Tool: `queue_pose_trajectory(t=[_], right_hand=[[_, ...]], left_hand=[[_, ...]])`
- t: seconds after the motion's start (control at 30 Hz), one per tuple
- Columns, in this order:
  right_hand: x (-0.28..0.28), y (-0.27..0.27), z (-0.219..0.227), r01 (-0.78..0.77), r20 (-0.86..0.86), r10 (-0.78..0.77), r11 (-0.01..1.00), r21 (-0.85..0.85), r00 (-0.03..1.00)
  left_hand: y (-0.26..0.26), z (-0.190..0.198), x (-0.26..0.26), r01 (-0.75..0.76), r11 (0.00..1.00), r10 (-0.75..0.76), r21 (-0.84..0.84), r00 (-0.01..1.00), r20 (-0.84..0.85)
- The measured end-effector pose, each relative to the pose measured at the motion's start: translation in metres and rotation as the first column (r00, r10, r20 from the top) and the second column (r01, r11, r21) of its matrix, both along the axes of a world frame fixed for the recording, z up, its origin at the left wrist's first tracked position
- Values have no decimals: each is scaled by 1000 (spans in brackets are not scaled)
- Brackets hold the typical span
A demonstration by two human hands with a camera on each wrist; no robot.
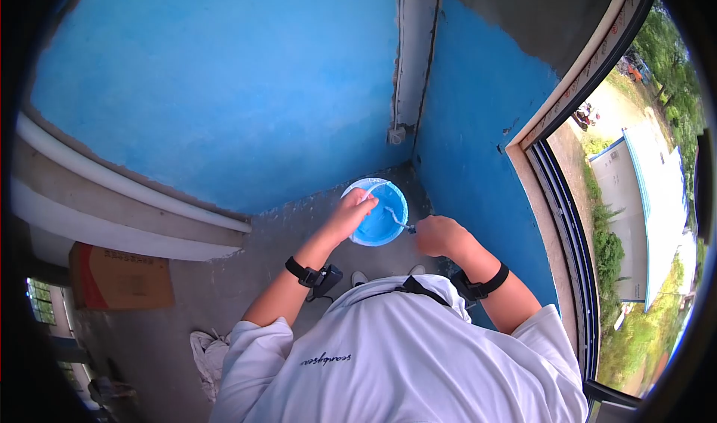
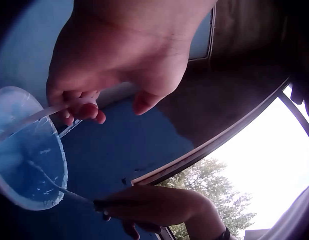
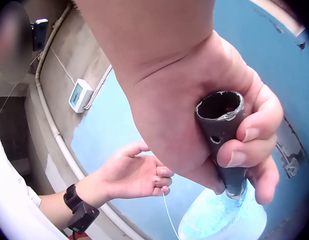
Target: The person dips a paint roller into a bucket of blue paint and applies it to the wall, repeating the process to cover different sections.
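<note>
A white bucket (image 1: 376, 241) with blue paint coating its inside hangs in front of the body. My left hand (image 1: 351, 215) holds it by its pale bail handle (image 2: 32, 119), fingers hooked round the strip. In the right wrist view my right hand (image 3: 249, 120) grips a dark hollow tube handle (image 3: 217, 131) with a hole in its side. From that handle a bent, paint-smeared metal rod (image 2: 47, 176) runs over the rim into the bucket. The rod's far end is hidden in the paint.
Blue walls (image 1: 224, 87) meet at a corner ahead, with a socket box (image 1: 396, 135) low beside it. A framed window (image 1: 549, 176) lies on the right. A cardboard box (image 1: 119, 277) and white cloth (image 1: 211, 356) are on the floor at left. A white pipe (image 1: 134, 175) runs along the left.
</note>
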State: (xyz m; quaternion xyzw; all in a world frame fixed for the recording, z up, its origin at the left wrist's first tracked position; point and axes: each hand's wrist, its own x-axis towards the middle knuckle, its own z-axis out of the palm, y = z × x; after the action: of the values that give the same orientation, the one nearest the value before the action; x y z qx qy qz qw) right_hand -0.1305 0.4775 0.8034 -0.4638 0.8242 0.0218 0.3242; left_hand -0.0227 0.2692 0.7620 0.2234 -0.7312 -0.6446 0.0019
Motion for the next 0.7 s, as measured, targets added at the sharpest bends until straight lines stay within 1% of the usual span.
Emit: queue_pose_trajectory(t=[0.07, 0.1, 0.13, 0.2, 0.23, 0.27, 0.3, 0.33, 0.37, 0.43, 0.5, 0.53, 0.6, 0.67, 0.7], right_hand=[[-8, 13, 8, 17, -13, -17, 1000, 2, 1000], [-9, 22, 9, 26, -23, -26, 999, -26, 999], [-10, 32, 5, 28, -21, -28, 999, -26, 999], [-8, 56, -4, 36, -94, -55, 981, -193, 994], [-7, 66, -10, 36, -90, -54, 981, -189, 994], [-6, 76, -15, 64, -33, -73, 973, -220, 997], [-5, 84, -20, 94, 21, -92, 963, -251, 996], [-2, 91, -28, 94, 18, -92, 964, -249, 996], [3, 98, -38, 142, 33, -138, 948, -285, 990], [12, 106, -57, 204, 31, -206, 920, -335, 978], [16, 106, -59, 256, 41, -263, 876, -408, 964], [21, 106, -59, 287, 59, -290, 857, -428, 955], [27, 106, -66, 338, 113, -328, 792, -509, 938], [29, 104, -69, 377, 137, -355, 807, -454, 925], [27, 102, -71, 359, 112, -347, 816, -454, 931]], left_hand=[[5, 11, 3, 37, 998, -38, 43, 999, 26], [6, 15, 4, 40, 998, -42, 45, 999, 29], [7, 18, 5, 48, 996, -49, 71, 999, 9], [11, 26, 6, 54, 993, -54, 100, 999, -9], [13, 31, 6, 45, 987, -42, 156, 999, -24], [15, 37, 6, 37, 977, -29, 209, 999, -41], [15, 43, 4, 38, 977, -29, 210, 999, -44], [16, 46, 4, 36, 966, -26, 257, 999, -42], [17, 48, 6, 35, 952, -23, 303, 999, -41], [21, 46, 4, 54, 957, -43, 284, 998, -43], [20, 44, 0, 60, 973, -54, 221, 998, -34], [19, 49, -1, 51, 971, -44, 232, 998, -35], [14, 47, -3, 44, 959, -34, 281, 999, -41], [13, 49, -4, 42, 956, -26, 290, 998, -57], [9, 48, -4, 71, 959, -56, 274, 997, -62]])
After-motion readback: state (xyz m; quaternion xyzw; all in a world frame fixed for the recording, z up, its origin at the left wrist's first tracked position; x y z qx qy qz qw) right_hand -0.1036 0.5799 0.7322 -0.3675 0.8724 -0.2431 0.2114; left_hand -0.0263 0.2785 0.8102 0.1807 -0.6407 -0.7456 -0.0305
